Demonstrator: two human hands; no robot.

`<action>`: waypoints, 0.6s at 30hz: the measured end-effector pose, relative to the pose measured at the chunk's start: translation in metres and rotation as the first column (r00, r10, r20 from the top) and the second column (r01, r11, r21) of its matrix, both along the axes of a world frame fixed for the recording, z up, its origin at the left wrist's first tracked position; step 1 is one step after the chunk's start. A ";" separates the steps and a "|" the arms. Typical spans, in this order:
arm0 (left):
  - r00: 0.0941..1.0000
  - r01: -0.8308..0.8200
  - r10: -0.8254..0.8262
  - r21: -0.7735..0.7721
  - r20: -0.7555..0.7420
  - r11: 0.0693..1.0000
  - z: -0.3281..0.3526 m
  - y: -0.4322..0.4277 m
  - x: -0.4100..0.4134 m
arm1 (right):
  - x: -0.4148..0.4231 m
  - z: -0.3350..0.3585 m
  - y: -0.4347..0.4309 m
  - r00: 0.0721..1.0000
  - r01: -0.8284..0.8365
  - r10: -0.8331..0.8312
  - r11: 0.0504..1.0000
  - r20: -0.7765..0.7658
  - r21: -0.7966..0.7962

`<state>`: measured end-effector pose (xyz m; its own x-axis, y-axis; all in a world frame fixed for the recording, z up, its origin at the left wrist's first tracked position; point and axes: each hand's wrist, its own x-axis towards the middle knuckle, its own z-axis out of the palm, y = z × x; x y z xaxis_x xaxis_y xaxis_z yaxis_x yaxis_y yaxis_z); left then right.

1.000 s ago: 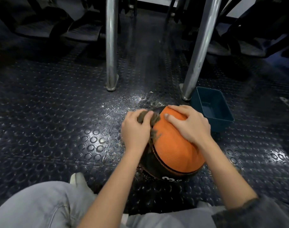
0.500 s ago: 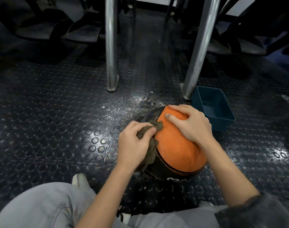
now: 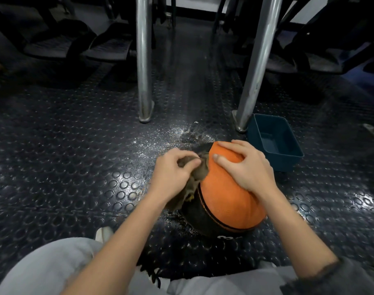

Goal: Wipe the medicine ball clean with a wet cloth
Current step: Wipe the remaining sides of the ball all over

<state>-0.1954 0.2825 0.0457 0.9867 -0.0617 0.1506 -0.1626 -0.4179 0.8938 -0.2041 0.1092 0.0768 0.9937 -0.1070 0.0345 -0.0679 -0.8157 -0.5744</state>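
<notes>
- Gripping a grey cloth (image 3: pixel 199 172) in the left hand (image 3: pixel 173 171), fingers curled round it; pressing it to the upper left of the ball (image 3: pixel 230 201), where black meets orange
- Holding the ball with the right hand (image 3: pixel 245 167), fingers spread and curved over the orange panel
- Resting on the studded floor (image 3: pixel 75 167) in front of the knees, wet specks around; near a blue tub (image 3: pixel 273 141) on the right; two metal legs (image 3: pixel 143 71) beyond
</notes>
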 end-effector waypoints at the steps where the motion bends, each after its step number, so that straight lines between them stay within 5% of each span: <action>1: 1.000 0.009 -0.008 -0.019 0.022 1.000 -0.002 0.001 -0.009 | 0.002 0.001 0.001 1.000 0.011 -0.011 1.000 -0.003 0.003; 5: 0.990 -0.089 0.112 -0.242 0.083 0.966 -0.002 -0.011 -0.007 | -0.003 0.000 0.001 1.000 -0.024 0.024 0.999 0.004 -0.032; 8: 0.993 -0.055 0.078 -0.229 0.092 0.972 0.000 -0.021 0.007 | -0.008 -0.003 0.000 0.998 -0.048 0.049 0.998 0.024 -0.047; 15: 0.962 -0.201 0.167 -0.150 -0.215 0.968 -0.031 0.008 0.033 | -0.009 -0.007 0.000 0.998 -0.047 0.048 0.998 0.029 -0.049; 18: 0.956 -0.197 0.125 -0.268 -0.265 0.943 -0.030 0.003 0.027 | -0.013 -0.007 -0.003 0.998 -0.039 0.040 0.999 0.041 -0.025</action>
